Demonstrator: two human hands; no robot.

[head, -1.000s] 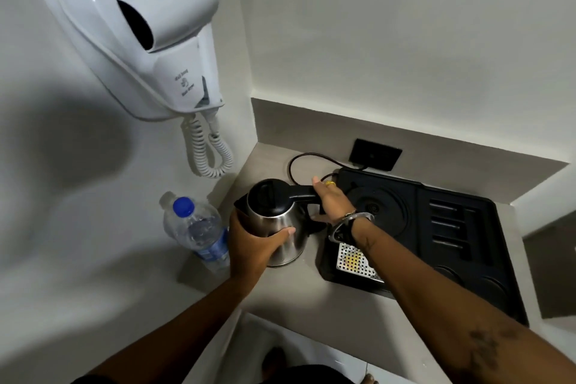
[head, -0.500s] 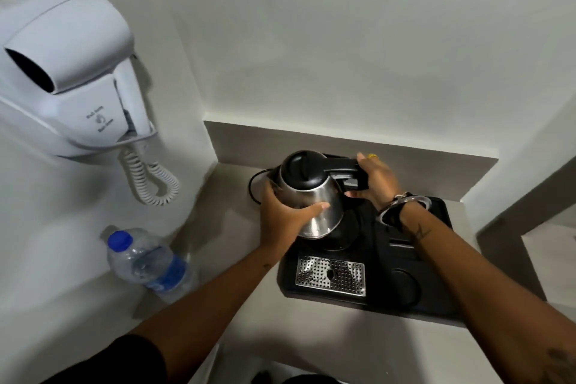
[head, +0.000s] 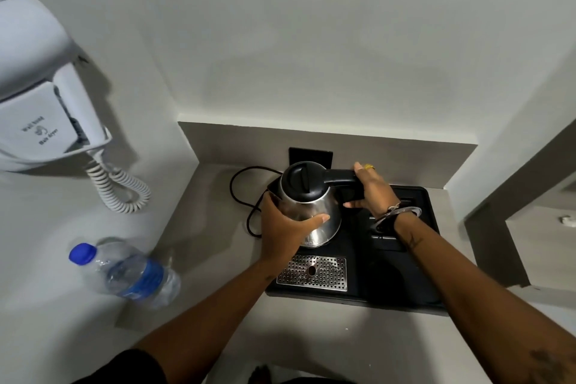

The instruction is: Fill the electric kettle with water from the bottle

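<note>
From the head view, the kettle (head: 307,206) stands on the black tray (head: 405,287), at the tray's 10 o'clock corner, its steel body upright and its black lid (head: 300,179) closed. The left hand (head: 285,227) wraps the kettle's body from the 8 o'clock side, fingers curled around the steel and the thumb pressed across its front. The right hand (head: 372,192) closes around the black handle (head: 341,179), which sticks out toward 3 o'clock; the fingers fold over the top of it and the thumb comes in underneath. A bracelet (head: 394,212) sits on that wrist and a yellow ring (head: 369,167) on one finger. A perforated metal grate (head: 313,271) lies in the tray at 6 o'clock from the kettle, just beside the left forearm. A black cord (head: 241,196) loops over the counter (head: 218,259) at 9 o'clock from the kettle. The bottle (head: 131,274), clear with a blue cap and blue label, stands capped on the counter well apart from the kettle, toward 8 o'clock, close to the left wall. A white wall-mounted dryer (head: 37,103) hangs at 10 o'clock, its coiled cord drooping below it. A dark socket plate (head: 310,154) sits on the backsplash just behind the kettle at 12 o'clock.
</note>
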